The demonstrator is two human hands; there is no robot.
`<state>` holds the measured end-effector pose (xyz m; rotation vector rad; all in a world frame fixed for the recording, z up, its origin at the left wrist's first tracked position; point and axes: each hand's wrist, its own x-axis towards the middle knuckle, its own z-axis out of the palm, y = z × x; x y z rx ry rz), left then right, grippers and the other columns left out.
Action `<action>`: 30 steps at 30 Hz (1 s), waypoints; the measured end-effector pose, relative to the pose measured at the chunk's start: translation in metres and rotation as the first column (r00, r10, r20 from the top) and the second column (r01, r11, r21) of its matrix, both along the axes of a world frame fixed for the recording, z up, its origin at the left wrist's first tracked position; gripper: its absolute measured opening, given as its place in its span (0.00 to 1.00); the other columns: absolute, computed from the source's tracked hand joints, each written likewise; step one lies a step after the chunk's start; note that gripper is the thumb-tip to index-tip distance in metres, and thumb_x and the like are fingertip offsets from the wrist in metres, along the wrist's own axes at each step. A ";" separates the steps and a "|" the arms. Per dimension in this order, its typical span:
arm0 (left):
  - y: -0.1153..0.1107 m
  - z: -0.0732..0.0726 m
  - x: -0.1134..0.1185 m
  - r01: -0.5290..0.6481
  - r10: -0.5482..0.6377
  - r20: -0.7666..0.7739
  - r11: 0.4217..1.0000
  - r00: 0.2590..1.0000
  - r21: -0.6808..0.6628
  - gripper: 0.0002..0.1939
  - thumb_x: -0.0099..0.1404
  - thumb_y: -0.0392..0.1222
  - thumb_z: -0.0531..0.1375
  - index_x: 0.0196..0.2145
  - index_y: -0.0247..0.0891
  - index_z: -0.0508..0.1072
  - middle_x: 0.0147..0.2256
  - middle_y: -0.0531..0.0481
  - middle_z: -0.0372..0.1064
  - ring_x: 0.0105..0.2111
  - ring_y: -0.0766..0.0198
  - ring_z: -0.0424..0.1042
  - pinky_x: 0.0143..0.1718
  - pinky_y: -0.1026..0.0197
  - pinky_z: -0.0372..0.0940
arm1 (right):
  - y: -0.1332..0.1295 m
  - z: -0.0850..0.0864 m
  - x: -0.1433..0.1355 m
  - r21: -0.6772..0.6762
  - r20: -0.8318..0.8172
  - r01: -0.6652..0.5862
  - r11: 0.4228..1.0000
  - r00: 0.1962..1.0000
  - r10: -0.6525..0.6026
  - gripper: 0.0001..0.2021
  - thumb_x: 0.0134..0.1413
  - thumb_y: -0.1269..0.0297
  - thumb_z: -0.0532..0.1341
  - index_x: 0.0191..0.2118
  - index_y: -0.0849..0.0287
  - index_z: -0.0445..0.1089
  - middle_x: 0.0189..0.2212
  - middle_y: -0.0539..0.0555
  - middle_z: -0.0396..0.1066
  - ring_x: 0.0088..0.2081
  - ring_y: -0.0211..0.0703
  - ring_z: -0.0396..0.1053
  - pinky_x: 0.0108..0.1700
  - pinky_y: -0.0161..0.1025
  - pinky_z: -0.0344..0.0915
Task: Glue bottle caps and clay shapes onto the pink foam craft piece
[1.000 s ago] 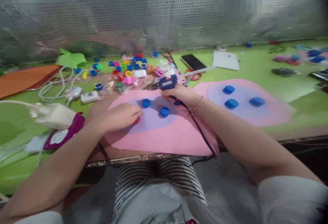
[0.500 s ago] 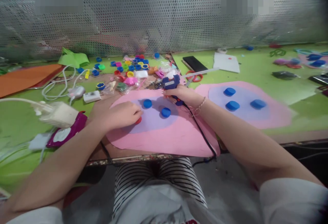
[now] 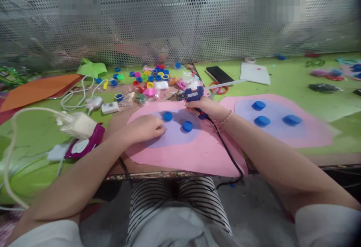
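My right hand is wrapped round a blue glue gun with a clear stick out of its back and a black cord below. Curled over the left part of the purple paper, my left hand has its fingers pressed together; whatever they hold, if anything, is hidden. Beside its fingers lie two blue caps on the purple paper, which rests on a larger pink sheet. To the right, a second pink and purple shape carries three blue caps.
Loose coloured caps and plastic bags lie behind the pink sheet. A purple power strip with a white plug and cables is at left, orange paper behind it. Red scissors, a phone and white paper lie back right.
The view has shifted, so the scene sits slightly further right and lower. The red cap at my left fingertips no longer shows. My right hand still grips the glue gun.
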<state>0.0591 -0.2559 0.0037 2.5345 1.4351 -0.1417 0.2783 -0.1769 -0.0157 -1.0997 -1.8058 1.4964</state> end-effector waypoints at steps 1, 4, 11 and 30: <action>-0.002 0.004 0.002 -0.016 0.016 -0.019 1.000 1.000 0.006 0.21 0.63 0.49 0.46 0.19 0.37 0.67 0.23 0.49 0.67 0.22 0.68 0.60 0.24 0.63 0.50 | 0.000 -0.001 0.000 0.003 -0.010 -0.001 1.000 1.000 0.001 0.10 0.49 0.67 0.59 0.20 0.61 0.63 0.10 0.46 0.57 0.15 0.31 0.53 0.19 0.33 0.50; -0.008 0.019 0.003 -0.106 0.108 -0.042 0.993 0.993 0.048 0.22 0.63 0.50 0.46 0.18 0.37 0.66 0.21 0.50 0.65 0.20 0.69 0.58 0.23 0.63 0.49 | 0.001 -0.001 -0.001 0.006 -0.014 -0.017 1.000 1.000 0.017 0.11 0.49 0.66 0.59 0.19 0.61 0.63 0.10 0.45 0.56 0.14 0.31 0.54 0.20 0.33 0.51; -0.003 0.003 0.001 -0.026 0.022 0.037 0.994 0.999 0.106 0.21 0.64 0.49 0.45 0.22 0.37 0.68 0.24 0.49 0.68 0.22 0.68 0.61 0.25 0.62 0.52 | -0.005 0.009 -0.003 0.000 0.024 0.013 1.000 1.000 -0.013 0.13 0.48 0.65 0.61 0.17 0.60 0.61 0.10 0.45 0.57 0.14 0.30 0.53 0.20 0.33 0.51; -0.001 -0.015 -0.001 0.113 -0.113 -0.008 0.986 0.994 0.121 0.13 0.60 0.39 0.48 0.23 0.36 0.68 0.26 0.46 0.69 0.26 0.64 0.64 0.26 0.60 0.51 | 0.003 -0.006 0.001 -0.013 -0.004 -0.009 1.000 1.000 0.009 0.12 0.46 0.61 0.61 0.19 0.60 0.64 0.10 0.46 0.57 0.15 0.32 0.54 0.19 0.33 0.50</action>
